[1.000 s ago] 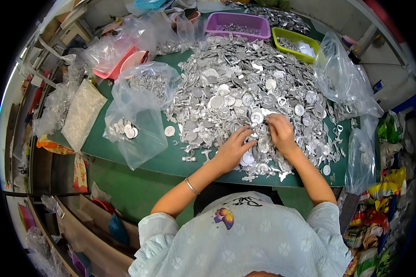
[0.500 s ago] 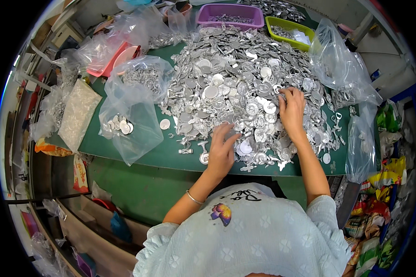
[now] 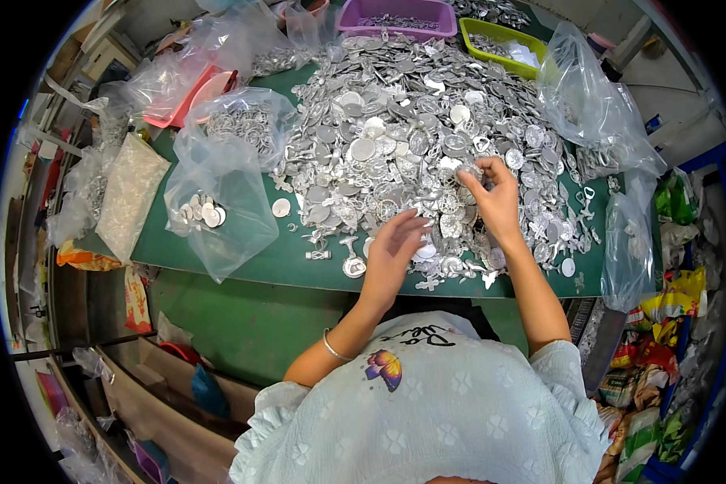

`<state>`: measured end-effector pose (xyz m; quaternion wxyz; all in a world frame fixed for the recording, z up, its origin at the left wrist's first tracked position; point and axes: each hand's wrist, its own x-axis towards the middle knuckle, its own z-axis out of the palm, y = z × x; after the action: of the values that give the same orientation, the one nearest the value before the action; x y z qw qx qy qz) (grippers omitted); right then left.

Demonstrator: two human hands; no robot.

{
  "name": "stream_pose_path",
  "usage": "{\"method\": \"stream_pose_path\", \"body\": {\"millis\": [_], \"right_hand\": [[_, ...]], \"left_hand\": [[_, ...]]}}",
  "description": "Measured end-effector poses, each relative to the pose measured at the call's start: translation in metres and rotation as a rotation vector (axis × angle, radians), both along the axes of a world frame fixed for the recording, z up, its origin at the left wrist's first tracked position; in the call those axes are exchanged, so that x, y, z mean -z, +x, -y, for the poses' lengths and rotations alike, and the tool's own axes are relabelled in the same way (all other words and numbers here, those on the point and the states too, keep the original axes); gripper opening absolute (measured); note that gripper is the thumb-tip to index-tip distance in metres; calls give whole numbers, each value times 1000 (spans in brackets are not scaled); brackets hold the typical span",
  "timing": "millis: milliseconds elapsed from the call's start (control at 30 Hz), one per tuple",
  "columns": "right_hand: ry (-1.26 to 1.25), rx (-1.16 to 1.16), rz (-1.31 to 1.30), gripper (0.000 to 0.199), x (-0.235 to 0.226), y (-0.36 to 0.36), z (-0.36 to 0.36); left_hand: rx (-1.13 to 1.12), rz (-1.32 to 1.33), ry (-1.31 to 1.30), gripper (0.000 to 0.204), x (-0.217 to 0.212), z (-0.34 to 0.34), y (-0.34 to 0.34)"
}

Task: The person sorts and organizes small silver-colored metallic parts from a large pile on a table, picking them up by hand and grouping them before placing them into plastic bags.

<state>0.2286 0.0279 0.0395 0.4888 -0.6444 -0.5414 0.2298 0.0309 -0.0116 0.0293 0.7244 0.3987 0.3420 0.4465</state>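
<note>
A broad heap of silver-coloured metal charms (image 3: 361, 149) spreads over the green table, with round discs, crosses and ornate oval pieces among them. At the heap's near edge my left hand (image 3: 394, 254) hovers, its fingers stretched to the right and slightly apart, with nothing visible in them. My right hand (image 3: 498, 202) is over the right-middle of the heap. Its thumb and fingers curl toward each other around a small greyish piece that I cannot make out. A keyhole-shaped charm (image 3: 353, 264) and a small cylindrical piece (image 3: 318, 255) lie left of my left hand.
Clear plastic bags with metal pieces (image 3: 242, 206) lie to the left, beside a bag of pale bits (image 3: 131, 198) and a red tray (image 3: 187, 97). Behind the heap stand a purple basin (image 3: 395, 31) and a lime-green one (image 3: 504, 63). More clear bags (image 3: 597, 105) lie right.
My right hand has moved left and a little nearer, its thumb now out to the left. My left hand has shifted slightly right, its fingers now pointing more to the right.
</note>
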Motion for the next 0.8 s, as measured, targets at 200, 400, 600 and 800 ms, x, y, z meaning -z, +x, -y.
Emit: {"method": "stream_pose_path", "body": {"millis": [200, 400, 600, 800], "right_hand": [[-56, -383, 304, 23, -20, -17, 27], [255, -73, 911, 24, 2, -12, -10], [79, -56, 310, 18, -4, -12, 15], [54, -339, 368, 26, -16, -30, 1]], "left_hand": [[116, 578, -651, 35, 19, -1, 17], [198, 460, -760, 30, 26, 8, 20], [120, 701, -759, 41, 16, 10, 13], [268, 1059, -777, 31, 55, 4, 10]]}}
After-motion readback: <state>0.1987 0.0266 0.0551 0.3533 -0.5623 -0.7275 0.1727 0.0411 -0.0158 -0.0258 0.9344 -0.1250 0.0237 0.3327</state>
